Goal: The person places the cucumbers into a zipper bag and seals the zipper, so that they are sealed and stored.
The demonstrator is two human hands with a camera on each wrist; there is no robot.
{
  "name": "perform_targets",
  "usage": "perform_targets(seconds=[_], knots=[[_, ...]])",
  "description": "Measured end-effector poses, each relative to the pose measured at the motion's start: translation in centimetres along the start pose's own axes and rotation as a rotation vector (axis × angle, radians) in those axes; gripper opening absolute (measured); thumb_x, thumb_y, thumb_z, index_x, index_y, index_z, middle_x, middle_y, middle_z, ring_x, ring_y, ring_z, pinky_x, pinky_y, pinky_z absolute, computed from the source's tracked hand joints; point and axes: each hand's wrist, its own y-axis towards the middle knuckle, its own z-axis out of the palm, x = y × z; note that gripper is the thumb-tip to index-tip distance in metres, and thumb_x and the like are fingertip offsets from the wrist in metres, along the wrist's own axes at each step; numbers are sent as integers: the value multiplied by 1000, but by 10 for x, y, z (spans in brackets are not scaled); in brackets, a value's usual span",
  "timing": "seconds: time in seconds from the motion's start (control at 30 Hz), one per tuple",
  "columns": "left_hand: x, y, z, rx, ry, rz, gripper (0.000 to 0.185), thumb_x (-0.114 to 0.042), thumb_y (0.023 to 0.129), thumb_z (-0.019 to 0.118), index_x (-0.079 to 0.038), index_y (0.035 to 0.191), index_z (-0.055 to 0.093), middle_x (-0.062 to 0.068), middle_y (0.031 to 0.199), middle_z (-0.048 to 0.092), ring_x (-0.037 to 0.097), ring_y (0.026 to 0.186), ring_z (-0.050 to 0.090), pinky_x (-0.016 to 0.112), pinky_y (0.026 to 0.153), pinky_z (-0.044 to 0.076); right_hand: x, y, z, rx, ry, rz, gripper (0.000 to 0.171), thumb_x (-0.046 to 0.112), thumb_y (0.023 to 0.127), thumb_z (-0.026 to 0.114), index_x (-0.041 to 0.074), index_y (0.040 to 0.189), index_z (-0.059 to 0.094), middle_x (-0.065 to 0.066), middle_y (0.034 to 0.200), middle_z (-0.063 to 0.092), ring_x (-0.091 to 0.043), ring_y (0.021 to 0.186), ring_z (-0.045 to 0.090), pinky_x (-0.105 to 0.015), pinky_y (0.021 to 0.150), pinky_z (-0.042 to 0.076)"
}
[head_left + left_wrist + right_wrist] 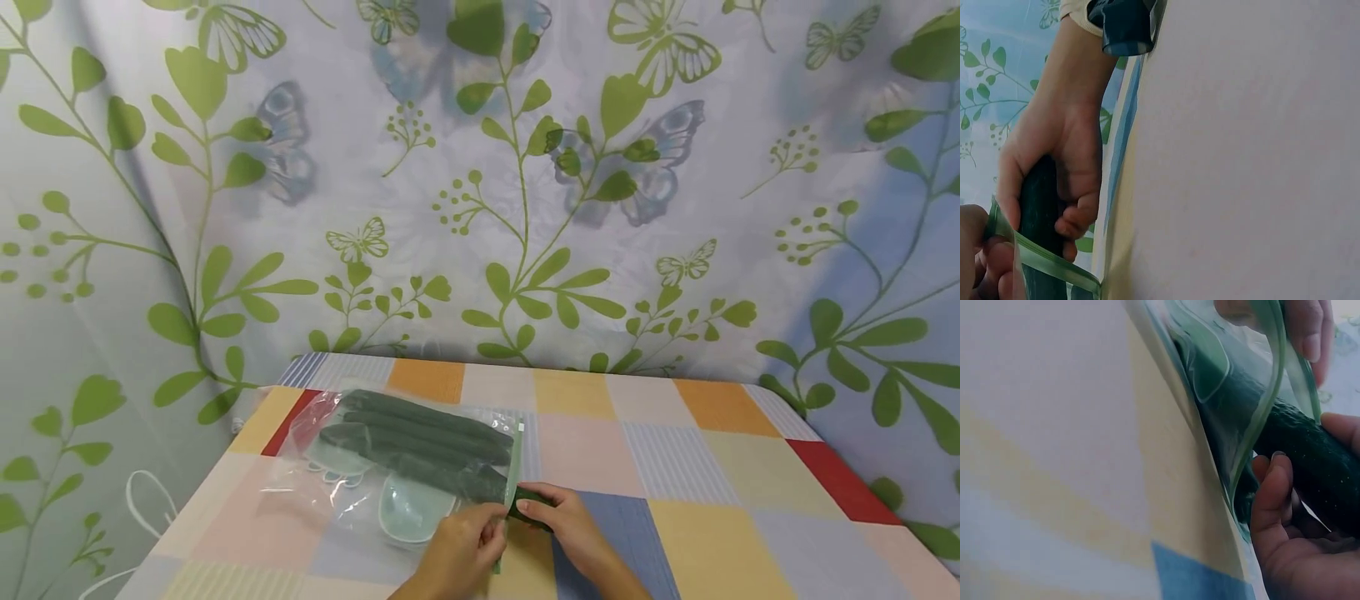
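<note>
A clear zip bag (288, 487) with a green zip edge (516, 457) lies on the table, several dark green cucumbers (420, 425) inside it. One cucumber (1313, 453) sticks out through the bag's open mouth. My right hand (573, 525) grips its outer end, fingers curled round it and thumb on top. Beside it, my left hand (463, 546) pinches the bag's green edge near the opening. In the right wrist view, the mouth stands apart around the cucumber. A pale green, rounded print (416, 504) shows on the bag; how far the cucumber reaches inside is partly hidden.
A patchwork-patterned cloth (697, 475) covers the table. Behind it hangs a curtain (480, 208) printed with green leaves and butterflies. A white cable (138, 500) hangs beyond the table's left edge.
</note>
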Motion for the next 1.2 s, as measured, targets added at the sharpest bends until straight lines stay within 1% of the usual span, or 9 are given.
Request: perform_targets(seconds=[0.2, 0.3, 0.4, 0.57, 0.73, 0.83, 0.97, 1.07, 1.2], knots=[[2, 0, 1, -86, 34, 67, 18, 5, 68, 64, 1, 85, 65, -6, 55, 49, -11, 53, 33, -1, 48, 30, 3, 7, 6, -4, 7, 23, 48, 18, 87, 57, -13, 123, 47, 9, 86, 67, -6, 78, 60, -24, 73, 49], [3, -1, 5, -87, 29, 69, 18, 5, 69, 65, 0, 86, 65, -7, 55, 49, -11, 52, 32, 0, 48, 30, 1, 7, 3, -2, -10, 26, 50, 19, 86, 57, -13, 123, 47, 7, 87, 67, -7, 78, 60, -24, 72, 50], [3, -1, 7, -70, 34, 46, 17, 4, 69, 64, 0, 86, 65, -7, 55, 49, -12, 53, 32, 0, 48, 30, -2, 6, 1, 11, -33, 24, 50, 21, 86, 58, -13, 122, 48, 2, 91, 67, -9, 80, 61, -23, 72, 50], [3, -2, 6, -34, 19, -27, 15, 4, 72, 62, 1, 86, 65, -8, 55, 48, -12, 52, 29, 1, 47, 30, -4, 7, 2, 16, -44, 12, 48, 22, 85, 60, -10, 120, 52, -3, 95, 67, -11, 80, 61, -21, 69, 51], [4, -4, 6, -49, 28, -52, 15, 4, 70, 62, -1, 84, 65, -10, 55, 46, -12, 52, 28, 2, 47, 30, -7, 8, 2, 33, -90, -2, 47, 25, 86, 60, -8, 120, 53, -8, 101, 66, -12, 84, 61, -21, 70, 51], [5, -6, 7, -63, 46, -53, 16, 3, 70, 63, -3, 84, 66, -11, 55, 46, -12, 52, 29, 2, 48, 29, -8, 7, 2, 51, -147, -29, 47, 26, 86, 60, -6, 120, 54, -12, 108, 64, -12, 91, 60, -20, 72, 51], [6, -6, 7, -59, 43, -59, 16, 3, 70, 63, -4, 85, 66, -11, 55, 47, -12, 52, 30, 2, 46, 29, -9, 7, -1, 57, -353, -131, 41, 29, 85, 61, 1, 115, 60, -12, 112, 63, -17, 97, 59, -25, 76, 51], [6, -5, 8, -51, 30, -60, 17, 3, 71, 62, -3, 86, 66, -11, 55, 47, -12, 51, 30, 2, 46, 29, -8, 6, -1, 31, -511, -221, 36, 30, 84, 61, 4, 109, 63, -11, 109, 64, -16, 92, 60, -26, 72, 51], [7, -4, 9, -56, 36, -48, 16, 3, 70, 62, -4, 85, 66, -11, 55, 47, -12, 52, 29, 2, 46, 28, -5, 5, -1, 3, -578, -280, 35, 30, 83, 63, 2, 106, 64, -12, 102, 65, -4, 81, 57, -19, 64, 47]])
